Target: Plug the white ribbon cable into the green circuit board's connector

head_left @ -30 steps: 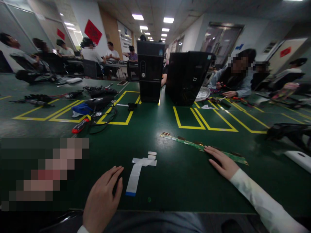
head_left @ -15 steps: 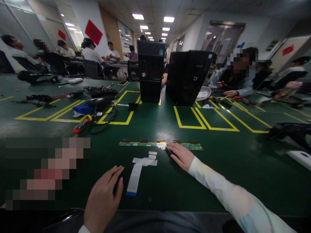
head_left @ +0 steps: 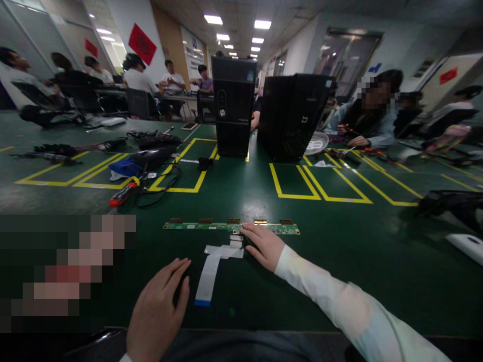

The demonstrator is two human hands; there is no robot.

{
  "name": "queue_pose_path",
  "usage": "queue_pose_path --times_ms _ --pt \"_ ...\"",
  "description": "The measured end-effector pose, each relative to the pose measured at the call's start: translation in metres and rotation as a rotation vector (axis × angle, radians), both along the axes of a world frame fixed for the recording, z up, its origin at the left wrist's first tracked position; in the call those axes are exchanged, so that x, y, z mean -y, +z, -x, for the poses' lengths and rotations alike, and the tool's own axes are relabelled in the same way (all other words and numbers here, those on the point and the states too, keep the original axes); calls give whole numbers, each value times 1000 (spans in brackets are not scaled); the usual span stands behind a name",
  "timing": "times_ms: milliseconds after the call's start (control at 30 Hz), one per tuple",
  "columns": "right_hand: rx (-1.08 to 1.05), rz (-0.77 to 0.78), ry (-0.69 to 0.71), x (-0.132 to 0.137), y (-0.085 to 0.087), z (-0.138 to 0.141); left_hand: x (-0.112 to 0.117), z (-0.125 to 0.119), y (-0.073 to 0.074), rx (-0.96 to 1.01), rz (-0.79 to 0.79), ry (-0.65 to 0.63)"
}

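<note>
A long, narrow green circuit board [head_left: 199, 227] with several brown-gold tabs along its far edge lies crosswise on the green table. My right hand [head_left: 266, 246] rests its fingertips on the board just right of its middle, fingers stretched out and not wrapped round it. Below the board is a white flat ribbon cable [head_left: 209, 274], bent into a T-like shape, with a blue end near me and a connector end close under the board. To the left of the cable, my left hand [head_left: 160, 301] is open and empty, its thumb apart from the outstretched fingers.
A red-and-black screwdriver [head_left: 124, 195] and dark cables lie at the left. Two black computer towers [head_left: 236, 110] stand at the back. Yellow tape outlines [head_left: 298, 197] mark the table. A person [head_left: 372, 115] handles small parts at the right. A pixelated patch hides the lower left.
The circuit board has slid left, with my right hand moving along on it, so its middle is now above the cable's connector end. My left hand and the cable stay nearly in place.
</note>
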State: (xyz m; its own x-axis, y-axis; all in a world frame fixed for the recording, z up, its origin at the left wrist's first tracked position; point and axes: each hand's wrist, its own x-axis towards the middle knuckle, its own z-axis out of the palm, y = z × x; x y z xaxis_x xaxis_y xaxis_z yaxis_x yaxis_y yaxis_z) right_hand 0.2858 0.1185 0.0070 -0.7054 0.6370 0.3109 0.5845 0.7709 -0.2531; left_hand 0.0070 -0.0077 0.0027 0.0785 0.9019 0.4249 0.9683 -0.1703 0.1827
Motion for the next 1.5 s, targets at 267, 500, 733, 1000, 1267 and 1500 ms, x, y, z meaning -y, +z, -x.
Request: queue_pose_path --times_ms 267,500,733,1000,1267,1500 --pt "-7 -32 39 -2 0 -24 2 1 1 -6 27 -3" --pt "-77 -104 -49 -7 -10 -71 -4 -14 6 64 54 -70" --pt "19 -81 -48 -2 -10 -68 -30 -70 24 -42 79 -304" --pt "53 -94 -61 2 -6 -60 -34 -111 19 -100 149 -291" --pt "47 -71 -86 5 -5 -55 -30 -144 17 -102 141 -219" --pt "55 -66 -91 5 -4 -55 -31 -150 13 -101 124 -207"
